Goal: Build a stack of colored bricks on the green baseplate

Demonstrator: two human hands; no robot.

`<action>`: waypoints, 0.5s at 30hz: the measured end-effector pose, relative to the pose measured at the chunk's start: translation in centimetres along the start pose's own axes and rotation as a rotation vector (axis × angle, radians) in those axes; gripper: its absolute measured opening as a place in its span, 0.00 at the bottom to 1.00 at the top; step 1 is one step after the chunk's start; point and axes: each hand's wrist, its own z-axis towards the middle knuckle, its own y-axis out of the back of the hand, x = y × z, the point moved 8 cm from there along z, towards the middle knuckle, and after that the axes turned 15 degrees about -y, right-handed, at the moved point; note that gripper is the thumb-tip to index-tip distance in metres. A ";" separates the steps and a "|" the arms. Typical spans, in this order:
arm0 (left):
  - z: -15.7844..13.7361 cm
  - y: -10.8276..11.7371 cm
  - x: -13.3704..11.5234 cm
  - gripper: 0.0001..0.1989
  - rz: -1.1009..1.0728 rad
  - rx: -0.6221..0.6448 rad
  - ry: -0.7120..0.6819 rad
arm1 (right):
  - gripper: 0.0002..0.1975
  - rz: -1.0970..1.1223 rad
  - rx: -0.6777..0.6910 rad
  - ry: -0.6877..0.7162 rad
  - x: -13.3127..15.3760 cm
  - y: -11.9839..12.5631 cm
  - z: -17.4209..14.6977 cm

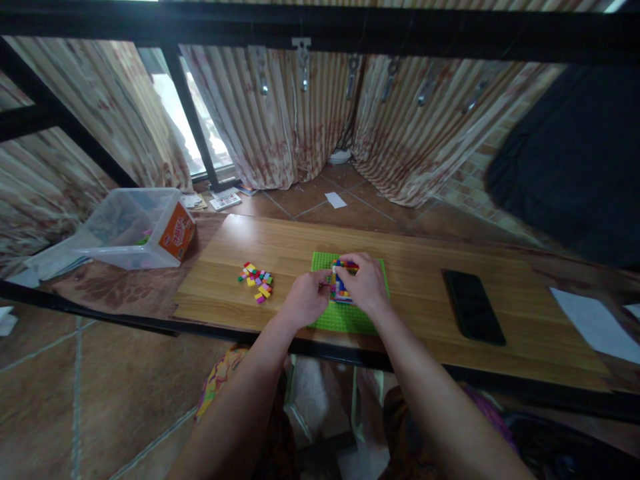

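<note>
A green studded baseplate (345, 320) lies on the wooden table, bearing a low structure of multicoloured toy bricks (341, 288) with walls around a hollow. My left hand (307, 299) is closed at the structure's left side, its fingertips pinched together; what they hold, if anything, is too small to make out. From the right, my right hand (367, 283) reaches over the structure, with thumb and fingers closed on its upper left corner. The palm hides part of the right wall. Left of the baseplate is a loose pile of small bricks (257, 280) in red, yellow, pink, green and other colours.
A black phone (473, 307) lies right of the baseplate on the wooden table (415, 320). White paper (595, 323) is at the far right. A clear plastic bin (135, 257) with an orange label stands at the left. A dark metal bar (320, 23) crosses overhead with hanging clips.
</note>
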 end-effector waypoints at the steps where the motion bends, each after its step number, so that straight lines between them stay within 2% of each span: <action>1: 0.0 0.0 0.0 0.19 -0.001 0.000 -0.003 | 0.08 -0.009 -0.004 0.006 0.1 0.0 -0.1; 15: 0.1 -0.2 0.0 0.19 -0.027 -0.001 -0.049 | 0.07 -0.052 -0.048 0.068 0.5 -0.1 -0.4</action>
